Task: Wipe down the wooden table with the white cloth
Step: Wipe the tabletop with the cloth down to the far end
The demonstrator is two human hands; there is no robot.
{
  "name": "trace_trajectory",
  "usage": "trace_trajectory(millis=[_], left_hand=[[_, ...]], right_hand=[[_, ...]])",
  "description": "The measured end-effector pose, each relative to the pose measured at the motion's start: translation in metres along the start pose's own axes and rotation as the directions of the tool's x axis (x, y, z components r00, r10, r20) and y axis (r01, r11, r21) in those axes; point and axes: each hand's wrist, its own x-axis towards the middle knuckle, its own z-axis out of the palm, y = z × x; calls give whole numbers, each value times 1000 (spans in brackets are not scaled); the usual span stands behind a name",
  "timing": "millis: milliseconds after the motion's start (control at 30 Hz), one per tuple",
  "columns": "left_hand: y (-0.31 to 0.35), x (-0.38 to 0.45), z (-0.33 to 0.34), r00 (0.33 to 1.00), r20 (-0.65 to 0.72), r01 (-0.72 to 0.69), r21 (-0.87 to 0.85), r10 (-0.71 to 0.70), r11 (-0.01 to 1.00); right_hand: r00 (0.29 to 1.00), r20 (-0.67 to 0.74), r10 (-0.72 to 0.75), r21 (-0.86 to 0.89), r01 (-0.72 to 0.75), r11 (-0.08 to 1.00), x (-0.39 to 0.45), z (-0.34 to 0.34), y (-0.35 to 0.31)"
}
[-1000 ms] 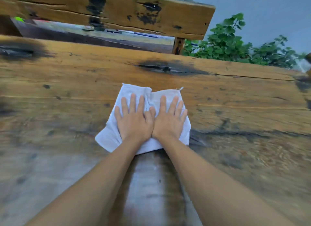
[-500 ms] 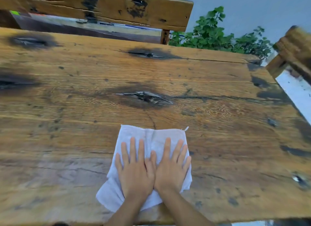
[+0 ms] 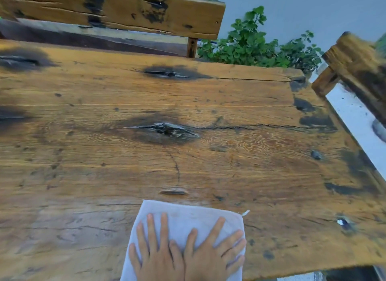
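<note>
- Since a second ago our hands and the white cloth (image 3: 188,224) have slid back across the wooden table (image 3: 240,172) toward its near edge; the big dark knot (image 3: 165,131) now lies well beyond the cloth.
- To the left of the cloth we have a long stretch of bare plank running to the frame's left edge, with dark scorched patches (image 3: 18,61) at the far left.
- Our left hand (image 3: 156,251) lies flat on the cloth, fingers straight and slightly spread, pressing down.
- Our right hand (image 3: 211,253) lies flat beside it, thumbs touching, fingers fanned toward the cloth's right edge.
- The cloth sits at the near edge, a loose thread (image 3: 246,212) at its far right corner.
- To the right, open plank runs to the table's right edge, past a small pale spot (image 3: 340,221).
- Beyond the far edge stands a wooden bench back (image 3: 125,8); to its right are green plants (image 3: 250,44) against a pale wall (image 3: 313,6), and a wooden beam (image 3: 355,61) by the far right corner.
</note>
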Motion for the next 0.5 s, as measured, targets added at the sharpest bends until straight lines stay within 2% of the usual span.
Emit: trace_trajectory(millis=[100, 233, 333, 500], left_hand=[[20, 28, 9, 999, -50, 2, -4, -2, 1000], [53, 81, 24, 992, -113, -48, 31, 51, 998], [74, 124, 33, 989, -33, -143, 93, 147, 985], [128, 212, 44, 992, 28, -129, 104, 126, 986]], right_hand=[[999, -54, 5, -2, -5, 1000, 31, 5, -20], [990, -120, -79, -37, 75, 996, 88, 16, -51], [987, -114, -110, -70, 103, 992, 130, 21, -77], [993, -79, -89, -111, 80, 991, 215, 30, -132]])
